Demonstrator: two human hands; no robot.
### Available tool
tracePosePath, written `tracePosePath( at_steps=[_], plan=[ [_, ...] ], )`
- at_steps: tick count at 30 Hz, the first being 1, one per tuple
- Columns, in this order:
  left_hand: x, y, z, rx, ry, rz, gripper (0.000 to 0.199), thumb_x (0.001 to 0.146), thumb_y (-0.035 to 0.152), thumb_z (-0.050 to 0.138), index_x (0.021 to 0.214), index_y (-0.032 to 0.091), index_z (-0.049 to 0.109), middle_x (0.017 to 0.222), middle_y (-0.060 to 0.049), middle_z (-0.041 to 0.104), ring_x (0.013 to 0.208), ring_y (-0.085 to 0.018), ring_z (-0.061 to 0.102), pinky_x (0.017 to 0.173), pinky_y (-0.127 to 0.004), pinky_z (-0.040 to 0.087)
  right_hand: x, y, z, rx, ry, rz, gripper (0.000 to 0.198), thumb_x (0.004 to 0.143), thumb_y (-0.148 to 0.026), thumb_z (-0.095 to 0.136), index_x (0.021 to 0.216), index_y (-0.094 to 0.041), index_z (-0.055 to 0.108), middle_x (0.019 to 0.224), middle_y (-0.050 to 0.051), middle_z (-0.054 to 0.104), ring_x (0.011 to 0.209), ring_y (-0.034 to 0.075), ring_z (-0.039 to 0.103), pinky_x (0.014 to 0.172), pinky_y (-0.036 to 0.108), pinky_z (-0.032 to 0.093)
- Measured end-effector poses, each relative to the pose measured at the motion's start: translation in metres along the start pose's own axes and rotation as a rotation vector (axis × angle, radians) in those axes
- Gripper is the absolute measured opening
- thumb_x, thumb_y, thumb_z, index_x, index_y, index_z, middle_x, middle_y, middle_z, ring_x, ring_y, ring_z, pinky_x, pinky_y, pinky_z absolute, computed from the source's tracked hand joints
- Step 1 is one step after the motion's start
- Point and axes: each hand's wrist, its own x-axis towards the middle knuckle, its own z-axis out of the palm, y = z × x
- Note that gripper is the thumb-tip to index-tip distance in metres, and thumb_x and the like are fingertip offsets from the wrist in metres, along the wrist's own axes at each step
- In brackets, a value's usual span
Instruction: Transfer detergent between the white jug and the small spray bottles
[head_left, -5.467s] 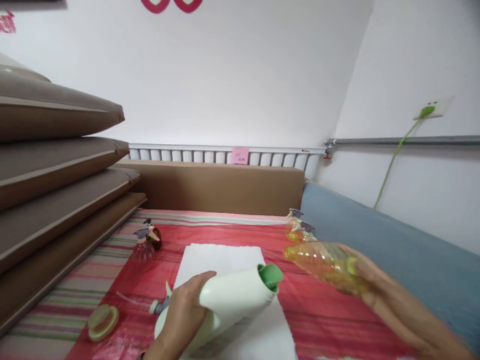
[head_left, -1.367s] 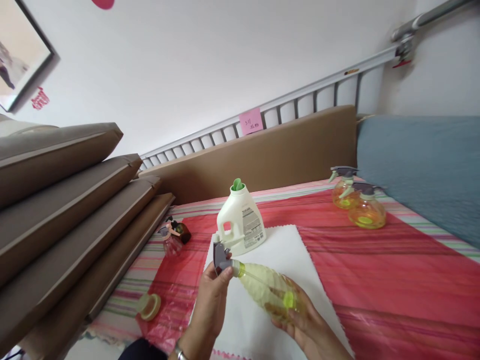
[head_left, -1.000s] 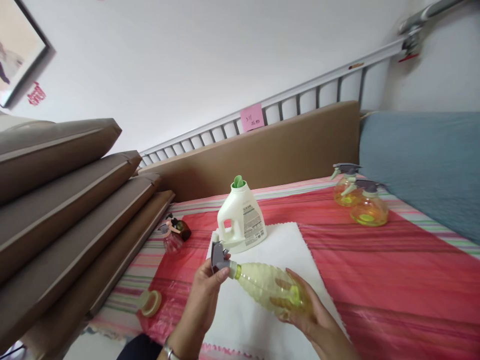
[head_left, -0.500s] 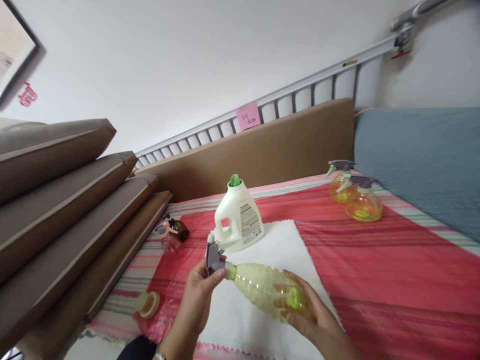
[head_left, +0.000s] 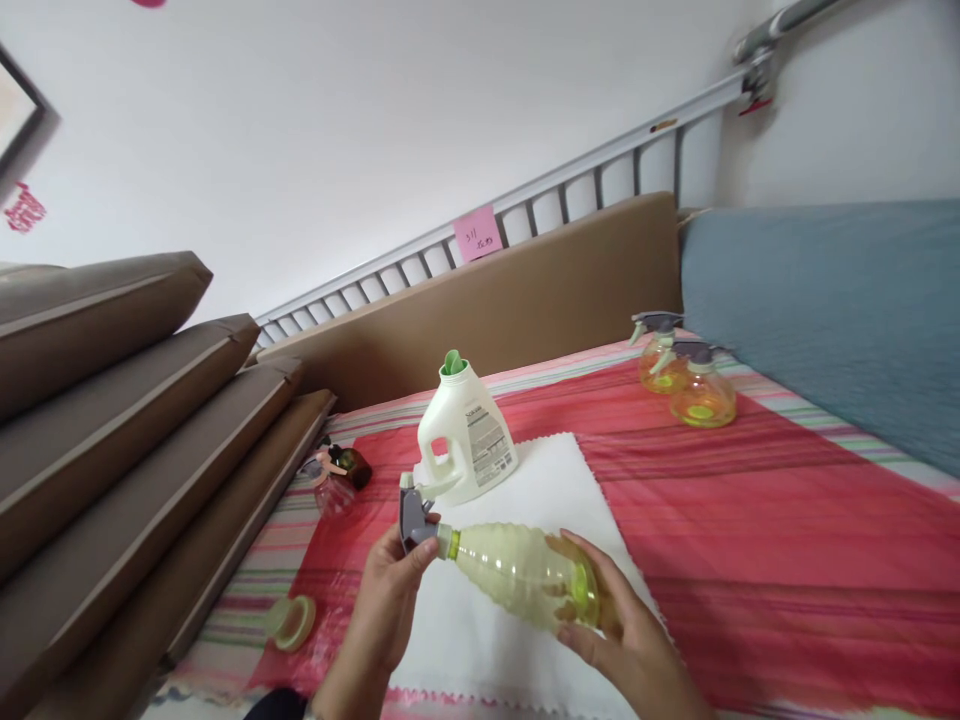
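A clear yellow-green spray bottle (head_left: 510,570) lies sideways in the air between my hands, over a white cloth (head_left: 555,500). Its grey trigger head points left. My left hand (head_left: 401,580) is closed around the collar below the trigger, thumb on the near side. Around the rounded base, my right hand (head_left: 615,630) grips with thumb and fingers; some fingers show through the plastic. Just behind the bottle stands a white detergent jug (head_left: 469,440), upright on the cloth, with a green spout in its open neck.
Two spray bottles with yellowish liquid, one nearer (head_left: 703,395) and one behind (head_left: 660,370), stand at right. A pink spray bottle (head_left: 330,492), a dark bottle (head_left: 352,467) and a greenish cap (head_left: 292,622) are at left. Stacked cushions (head_left: 135,400) border the left side; a blue cushion (head_left: 825,320), the right.
The view has shifted slightly, so most things sit further left. Both hands keep their hold on the spray bottle, which has turned slightly closer to level.
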Motion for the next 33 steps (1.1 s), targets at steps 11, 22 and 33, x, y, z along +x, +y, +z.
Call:
tracePosePath(
  at_steps=[11, 22, 33],
  plan=[
    [0.0, -0.006, 0.004, 0.083, 0.027, -0.019, 0.029, 0.058, 0.027, 0.08, 0.083, 0.015, 0.07, 0.08, -0.004, 0.066, 0.077, -0.016, 0.055, 0.075, -0.028, 0.039, 0.003, 0.0, -0.003, -0.028, -0.15, 0.338, 0.079, 0.073, -0.068, 0.048, 0.135, -0.024, 0.027, 0.091, 0.008, 0.063, 0.049, 0.016, 0.06, 0.04, 0.025, 0.039],
    [0.002, 0.007, -0.004, 0.056, 0.0, -0.011, 0.028, 0.06, 0.027, 0.079, 0.084, 0.016, 0.07, 0.083, -0.004, 0.068, 0.078, -0.015, 0.056, 0.077, -0.027, 0.04, -0.005, -0.012, -0.001, 0.153, -0.365, 0.473, 0.074, 0.078, -0.071, 0.035, 0.117, -0.012, 0.051, 0.063, 0.006, 0.065, 0.035, 0.008, 0.047, 0.039, 0.021, 0.026],
    [0.001, 0.004, 0.003, 0.072, 0.039, 0.004, 0.03, 0.056, 0.029, 0.081, 0.081, 0.016, 0.071, 0.082, -0.004, 0.068, 0.08, -0.017, 0.055, 0.078, -0.028, 0.039, 0.003, 0.008, 0.002, 0.169, -0.152, 0.23, 0.1, 0.059, -0.056, 0.073, 0.14, -0.032, 0.018, 0.136, 0.017, 0.037, 0.07, 0.02, 0.062, 0.043, 0.027, 0.042]
  ],
)
